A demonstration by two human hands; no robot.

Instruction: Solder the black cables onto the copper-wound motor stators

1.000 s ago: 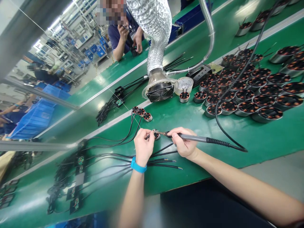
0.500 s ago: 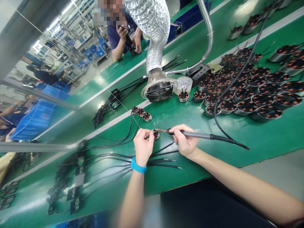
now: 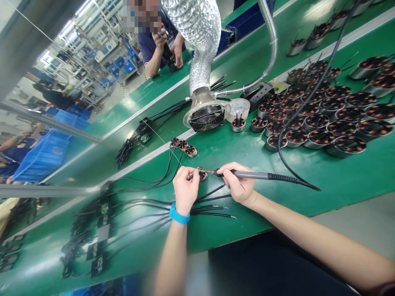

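Note:
My right hand (image 3: 239,183) is closed around the grey handle of a soldering iron (image 3: 252,174). Its tip points left and reaches over a small motor stator (image 3: 203,175) with copper windings, lying on the green bench. Just left of the stator, my left hand (image 3: 187,185), with a blue band at the wrist, pinches the end of a black cable (image 3: 191,177) against it. A thin wire (image 3: 163,141) slants down from the upper left to these fingers. The exact contact of tip and cable is too small to make out. Several black cables (image 3: 212,208) with stripped ends pass beneath my left wrist.
Three wired stators (image 3: 182,144) sit beyond my hands. A fume duct (image 3: 205,61) with a fan grille (image 3: 207,120) hangs ahead, beside a white cup (image 3: 239,109). Many stators (image 3: 317,139) crowd the right. Across the bench a person (image 3: 160,45) holds a dark object.
The soldering iron has shifted slightly left, bringing its tip further over the stator. My left hand stays nearly still. On the far strip, the cable bundle and stators have slid a little left.

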